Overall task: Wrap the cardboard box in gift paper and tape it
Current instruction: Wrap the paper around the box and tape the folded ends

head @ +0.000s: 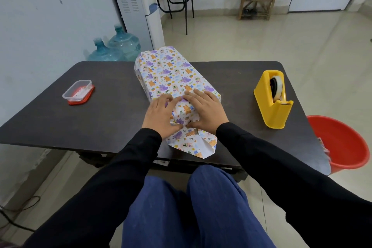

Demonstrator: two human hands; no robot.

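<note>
On table (104,119), left hand (160,116) and right hand (205,111) press gift paper (171,74).

The cardboard box is wholly hidden under the white gift paper printed with purple and orange animals (171,74). At the parcel's six o'clock end, the left hand (159,115) and the right hand (205,110) cover most of the folds. Its twelve o'clock end faces away, so its state cannot be told. At three o'clock, the yellow plastic tape dispenser (269,104) masks most of its white tape roll (278,86). At nine o'clock, the contents of the clear plastic tub on a red lid (77,90) are too small to make out. At four o'clock, the dark table (100,117) and a black sleeve cut off the red plastic bucket (340,143).
</note>
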